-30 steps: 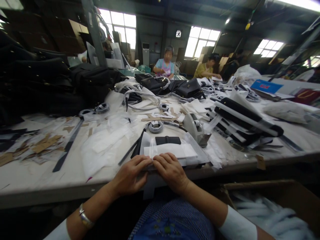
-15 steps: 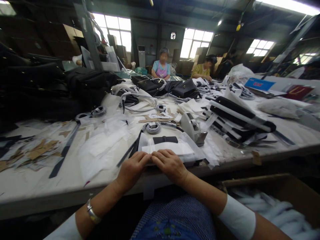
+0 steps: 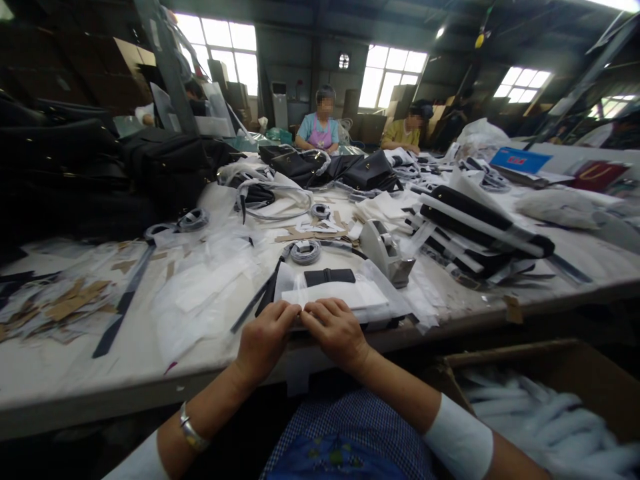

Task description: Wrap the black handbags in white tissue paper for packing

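Note:
My left hand (image 3: 267, 337) and my right hand (image 3: 337, 332) meet at the near edge of a white sheet (image 3: 333, 294), fingers curled over it and thumbs hidden. The sheet lies on a black bag at the table's front edge, with clear wrapping spread around it. A black strap piece (image 3: 329, 277) shows just beyond the sheet. Behind it sits a coil of wrapped cord (image 3: 305, 252). To the right of the coil stands a grey tape dispenser (image 3: 383, 250).
Black wrapped bags (image 3: 480, 227) are stacked at right. Dark bags (image 3: 165, 167) pile up at left, near brown paper scraps (image 3: 77, 300). An open carton (image 3: 510, 350) stands below the table at right. Two people (image 3: 320, 127) sit across the table.
The view has shifted slightly. Both hands remain at the near edge of the white sheet, with almost the same finger positions.

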Demonstrator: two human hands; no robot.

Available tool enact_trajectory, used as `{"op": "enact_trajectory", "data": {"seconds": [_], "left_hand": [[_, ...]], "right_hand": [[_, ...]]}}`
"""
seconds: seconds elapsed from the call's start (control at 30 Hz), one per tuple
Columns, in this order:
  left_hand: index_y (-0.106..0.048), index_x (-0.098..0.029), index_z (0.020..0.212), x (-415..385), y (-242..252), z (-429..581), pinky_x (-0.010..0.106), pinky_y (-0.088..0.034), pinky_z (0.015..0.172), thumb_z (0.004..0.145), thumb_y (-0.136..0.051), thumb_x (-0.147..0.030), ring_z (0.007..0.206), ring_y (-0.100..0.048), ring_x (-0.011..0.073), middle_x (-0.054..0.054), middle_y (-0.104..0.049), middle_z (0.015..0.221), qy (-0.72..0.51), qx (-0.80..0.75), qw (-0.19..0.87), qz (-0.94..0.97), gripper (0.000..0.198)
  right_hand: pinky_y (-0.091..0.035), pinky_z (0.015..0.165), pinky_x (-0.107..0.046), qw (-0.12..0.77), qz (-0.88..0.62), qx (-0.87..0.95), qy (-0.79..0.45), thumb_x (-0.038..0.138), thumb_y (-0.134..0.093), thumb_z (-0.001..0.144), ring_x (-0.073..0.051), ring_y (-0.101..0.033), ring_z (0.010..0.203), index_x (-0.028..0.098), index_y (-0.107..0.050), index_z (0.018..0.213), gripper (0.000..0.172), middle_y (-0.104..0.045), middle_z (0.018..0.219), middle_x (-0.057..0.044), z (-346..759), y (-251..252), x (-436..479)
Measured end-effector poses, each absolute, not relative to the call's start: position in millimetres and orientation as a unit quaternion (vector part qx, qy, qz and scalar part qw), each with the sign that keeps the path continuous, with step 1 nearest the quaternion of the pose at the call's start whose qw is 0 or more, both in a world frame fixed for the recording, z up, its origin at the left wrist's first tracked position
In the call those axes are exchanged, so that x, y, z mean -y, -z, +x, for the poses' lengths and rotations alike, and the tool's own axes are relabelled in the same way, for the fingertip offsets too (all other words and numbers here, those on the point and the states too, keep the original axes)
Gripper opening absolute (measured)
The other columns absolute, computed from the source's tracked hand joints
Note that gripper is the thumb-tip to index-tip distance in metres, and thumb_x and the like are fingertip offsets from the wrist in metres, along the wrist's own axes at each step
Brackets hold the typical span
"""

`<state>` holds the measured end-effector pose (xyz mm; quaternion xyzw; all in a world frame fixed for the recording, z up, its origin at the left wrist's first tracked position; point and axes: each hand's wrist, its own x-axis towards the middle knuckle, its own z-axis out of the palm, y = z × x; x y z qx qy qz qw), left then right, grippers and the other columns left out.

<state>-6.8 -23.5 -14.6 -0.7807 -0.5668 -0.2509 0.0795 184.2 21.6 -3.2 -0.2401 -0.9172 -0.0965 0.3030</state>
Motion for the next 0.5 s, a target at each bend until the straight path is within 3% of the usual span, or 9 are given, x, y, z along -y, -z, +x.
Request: {"op": "enact_trajectory", "data": {"seconds": [0.13, 0.23, 0.33, 0.5], "left_hand": [[-0.055, -0.026, 0.112, 25, 5, -18, 0.026, -0.049, 0.077, 0.084, -0.060, -0.010, 0.096, -0.063, 0.0185, 0.001, -0.066, 0.102, 0.247, 0.535, 0.042, -0.807, 0.032], [-0.051, -0.025, 0.120, 28, -6, -27, 0.025, -0.051, 0.085, 0.083, -0.067, -0.019, 0.100, -0.064, 0.0176, 0.003, -0.065, 0.111, 0.244, 0.494, -0.014, -0.835, 0.041], [-0.053, -0.024, 0.115, 28, -9, -30, 0.024, -0.052, 0.081, 0.088, -0.063, -0.023, 0.095, -0.066, 0.0164, 0.003, -0.067, 0.106, 0.253, 0.469, 0.005, -0.846, 0.029], [-0.058, -0.021, 0.107, 25, 5, -23, 0.026, -0.051, 0.074, 0.095, -0.052, -0.017, 0.088, -0.065, 0.0182, 0.004, -0.069, 0.097, 0.258, 0.459, 0.088, -0.846, 0.014]], "right_hand": [[-0.042, 0.082, -0.037, 0.296, -0.229, 0.918, 0.132, 0.022, -0.051, 0.099, -0.022, -0.058, 0.090, 0.021, -0.064, 0.109, 0.016, -0.070, 0.101, -0.004, 182, 12, -28], [-0.041, 0.079, -0.037, 0.289, -0.227, 0.921, 0.127, 0.024, -0.052, 0.099, -0.021, -0.056, 0.085, 0.021, -0.065, 0.105, 0.015, -0.068, 0.092, -0.004, 182, 13, -28], [-0.042, 0.077, -0.037, 0.296, -0.228, 0.920, 0.121, 0.025, -0.052, 0.099, -0.021, -0.055, 0.083, 0.021, -0.065, 0.105, 0.015, -0.066, 0.088, -0.004, 181, 13, -26], [-0.045, 0.079, -0.037, 0.306, -0.224, 0.919, 0.106, 0.024, -0.051, 0.100, -0.021, -0.057, 0.085, 0.020, -0.066, 0.104, 0.016, -0.068, 0.091, -0.005, 184, 13, -27]]}}
